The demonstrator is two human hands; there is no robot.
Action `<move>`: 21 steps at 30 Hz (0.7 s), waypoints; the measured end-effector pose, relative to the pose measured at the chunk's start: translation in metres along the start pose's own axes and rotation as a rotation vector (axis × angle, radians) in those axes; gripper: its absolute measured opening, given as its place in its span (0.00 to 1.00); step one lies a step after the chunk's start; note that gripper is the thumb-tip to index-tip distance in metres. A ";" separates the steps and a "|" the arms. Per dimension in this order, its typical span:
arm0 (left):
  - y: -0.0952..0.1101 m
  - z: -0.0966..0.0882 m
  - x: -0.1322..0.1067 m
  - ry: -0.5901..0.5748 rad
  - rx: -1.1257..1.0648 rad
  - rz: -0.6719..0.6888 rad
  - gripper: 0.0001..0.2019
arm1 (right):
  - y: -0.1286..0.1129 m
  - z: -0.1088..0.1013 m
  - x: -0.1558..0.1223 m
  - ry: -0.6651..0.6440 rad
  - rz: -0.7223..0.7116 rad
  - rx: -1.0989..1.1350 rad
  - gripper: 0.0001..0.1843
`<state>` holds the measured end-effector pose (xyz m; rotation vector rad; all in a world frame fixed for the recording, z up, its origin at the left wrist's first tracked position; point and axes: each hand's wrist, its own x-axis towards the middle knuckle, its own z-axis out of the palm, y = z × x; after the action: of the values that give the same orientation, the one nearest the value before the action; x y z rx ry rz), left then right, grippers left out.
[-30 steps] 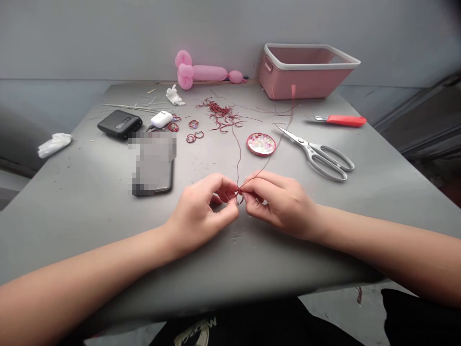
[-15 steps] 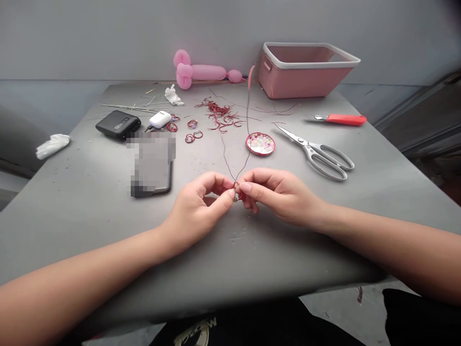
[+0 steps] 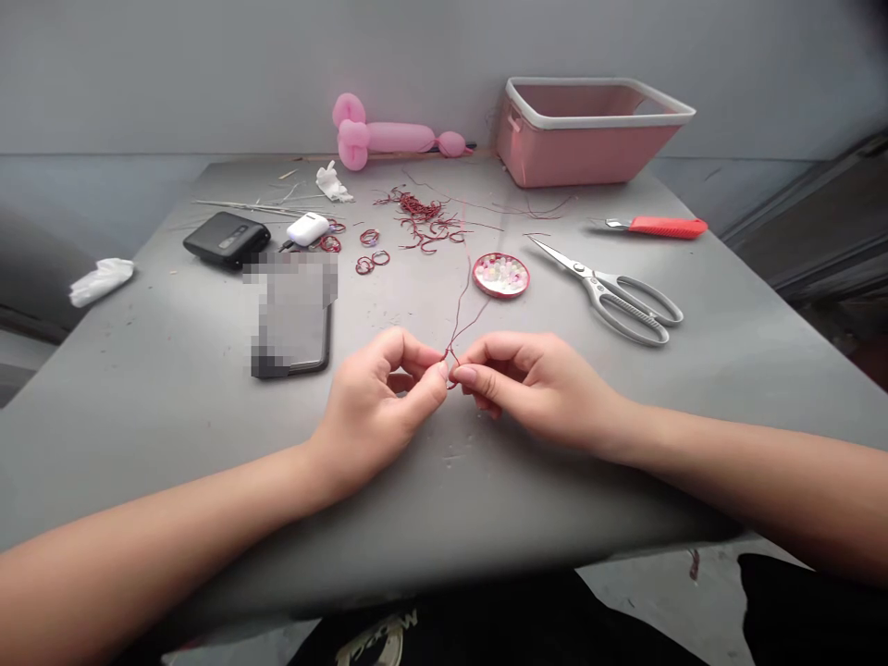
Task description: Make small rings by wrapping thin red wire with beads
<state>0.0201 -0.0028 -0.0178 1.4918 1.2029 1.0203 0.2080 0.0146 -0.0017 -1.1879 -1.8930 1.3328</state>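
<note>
Red wire (image 3: 459, 314) is pinched tight between both thumbs and forefingers, left hand (image 3: 378, 407) meeting right hand (image 3: 537, 384), probably steadying a tiny loop; loose tails trail away from the pinch.

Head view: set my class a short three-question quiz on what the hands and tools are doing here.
1. True or false: the left hand and the right hand both pinch the red wire.
2. How do the scissors lie? A: flat on the table, to the right of the bead dish. B: lifted in the air. C: propped upright.
3. What colour is the handle of the utility knife?

Key: 1 true; 2 A; 3 red.
</note>
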 end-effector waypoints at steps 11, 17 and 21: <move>-0.005 0.002 0.001 0.018 -0.026 0.043 0.08 | 0.010 0.011 -0.004 0.301 -0.575 -0.365 0.07; -0.003 0.002 0.003 0.020 -0.112 -0.016 0.09 | 0.008 0.011 -0.005 0.289 -0.516 -0.130 0.05; -0.007 0.001 0.004 -0.026 -0.251 -0.013 0.09 | 0.011 0.005 0.004 0.217 -0.184 0.301 0.02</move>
<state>0.0207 0.0016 -0.0242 1.2960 1.0233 1.0963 0.2057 0.0176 -0.0138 -0.9404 -1.5445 1.2786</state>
